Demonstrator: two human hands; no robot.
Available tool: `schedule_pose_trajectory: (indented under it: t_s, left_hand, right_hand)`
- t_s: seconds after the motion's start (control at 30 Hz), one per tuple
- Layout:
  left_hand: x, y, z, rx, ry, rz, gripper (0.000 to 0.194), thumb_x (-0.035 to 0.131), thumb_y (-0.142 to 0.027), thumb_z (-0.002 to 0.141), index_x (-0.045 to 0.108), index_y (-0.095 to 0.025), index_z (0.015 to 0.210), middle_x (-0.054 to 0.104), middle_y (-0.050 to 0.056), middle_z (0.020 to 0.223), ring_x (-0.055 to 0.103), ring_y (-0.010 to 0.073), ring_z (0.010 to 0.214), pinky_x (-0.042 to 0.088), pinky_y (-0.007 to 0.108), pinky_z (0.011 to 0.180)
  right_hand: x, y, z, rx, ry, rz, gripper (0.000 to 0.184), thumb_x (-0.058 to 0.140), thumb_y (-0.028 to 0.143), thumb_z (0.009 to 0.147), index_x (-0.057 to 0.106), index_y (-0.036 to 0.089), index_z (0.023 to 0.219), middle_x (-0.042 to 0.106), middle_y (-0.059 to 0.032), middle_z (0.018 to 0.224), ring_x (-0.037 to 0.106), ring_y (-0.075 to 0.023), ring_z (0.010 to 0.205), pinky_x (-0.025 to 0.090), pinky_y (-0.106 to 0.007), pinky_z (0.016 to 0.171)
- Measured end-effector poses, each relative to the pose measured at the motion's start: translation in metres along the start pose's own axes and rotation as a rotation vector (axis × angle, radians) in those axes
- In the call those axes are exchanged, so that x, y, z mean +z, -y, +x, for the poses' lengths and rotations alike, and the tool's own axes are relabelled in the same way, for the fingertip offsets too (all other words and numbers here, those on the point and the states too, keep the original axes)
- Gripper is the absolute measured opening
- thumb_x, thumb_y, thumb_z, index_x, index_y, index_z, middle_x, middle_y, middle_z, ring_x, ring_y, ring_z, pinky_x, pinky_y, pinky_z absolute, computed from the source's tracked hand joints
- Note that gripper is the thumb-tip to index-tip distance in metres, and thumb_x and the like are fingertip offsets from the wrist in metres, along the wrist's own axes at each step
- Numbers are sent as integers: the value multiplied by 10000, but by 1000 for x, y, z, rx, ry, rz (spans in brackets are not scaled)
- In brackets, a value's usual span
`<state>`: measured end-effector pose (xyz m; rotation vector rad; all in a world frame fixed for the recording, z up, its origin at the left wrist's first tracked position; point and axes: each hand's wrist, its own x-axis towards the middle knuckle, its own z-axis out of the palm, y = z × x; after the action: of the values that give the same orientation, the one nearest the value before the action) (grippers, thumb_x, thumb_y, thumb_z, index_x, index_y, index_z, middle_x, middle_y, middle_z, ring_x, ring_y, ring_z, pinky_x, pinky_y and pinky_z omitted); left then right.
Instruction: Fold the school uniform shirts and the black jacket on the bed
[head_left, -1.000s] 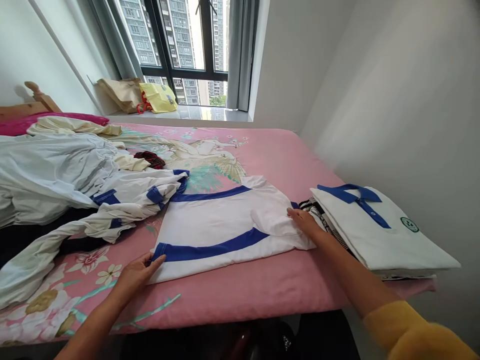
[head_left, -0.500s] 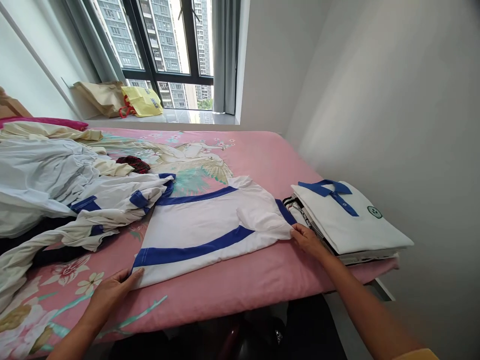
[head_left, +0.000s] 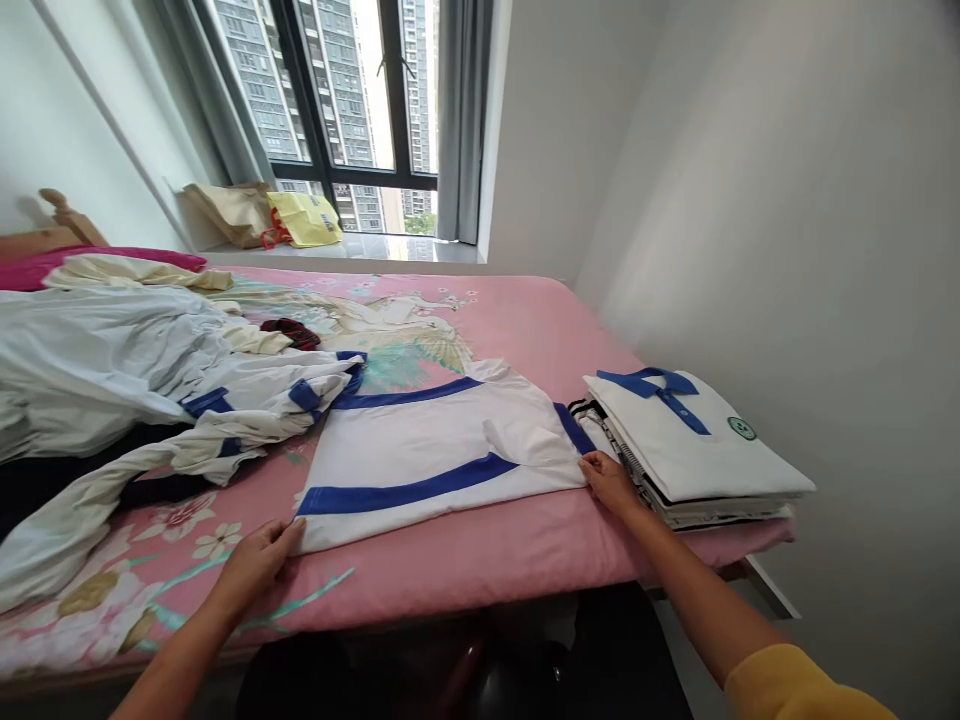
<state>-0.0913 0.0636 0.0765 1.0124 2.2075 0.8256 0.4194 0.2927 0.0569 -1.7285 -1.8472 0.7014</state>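
Left hand (head_left: pixel 259 565) is lying open, palm down, fingertips touching the near-left corner of the white polo shirt with blue trim (head_left: pixel 427 450). Shirt is lying flat, sleeves and hem folded in, on the near half of the pink floral bedsheet (head_left: pixel 517 545), with a blue band running along its near and far edges.

Right hand (head_left: pixel 611 483) is resting on the shirt's right end at the near edge, fingers loosely curled; cannot tell whether it is pinching the cloth. Yellow sleeve (head_left: pixel 795 685) is covering the right forearm.

Just beside that hand, a stack of folded polo shirts (head_left: pixel 690 445) is sitting at the bed's right edge by the wall, its top shirt showing a blue collar and a round green badge.

To the left, a heap of crumpled pale clothes (head_left: pixel 90 370) is spreading across the bed and touching the shirt's left side, with a plaid cloth (head_left: pixel 291 333) lying just beyond it. On the far windowsill, a tan paper bag (head_left: pixel 229 213) and a yellow bag (head_left: pixel 304 220) are leaning together.
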Motion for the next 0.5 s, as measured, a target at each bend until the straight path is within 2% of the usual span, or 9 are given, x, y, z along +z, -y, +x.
schedule_pose_trajectory:
  t_s: [0.13,0.27,0.4,0.5]
  left_hand:
    - [3,-10,-8,114,-75,212,384,332,-514,823,534,-194,760,599,19,653,590,185,605,398,265,559]
    - [-4,-9,-13,162,-147,319,304,366,-436,814,536,-197,735,620,53,742,569,195,724,370,276,644]
    - [-16,8,-31,148,-64,316,307,421,-456,758,502,-197,616,562,16,614,526,171,625,341,262,582]
    - [-22,16,-46,101,34,237,375,419,-542,722,451,-205,563,460,-28,505,449,137,497,307,247,493]
  right_hand:
    - [1,-2,-3,-41,-26,-49,345,430,478,775,605,194,864,646,-42,745,582,-190,661,393,-276,595]
    - [-2,-8,-5,-95,-10,-174,328,400,463,788,596,202,825,648,-57,760,585,-216,691,387,-295,615]
    - [-8,-20,-30,-146,62,-277,321,352,461,837,573,229,833,655,-46,793,598,-231,727,390,-308,642]
    - [-10,-23,-55,-125,62,-323,334,327,475,858,567,242,869,660,-40,814,606,-239,724,387,-317,636]
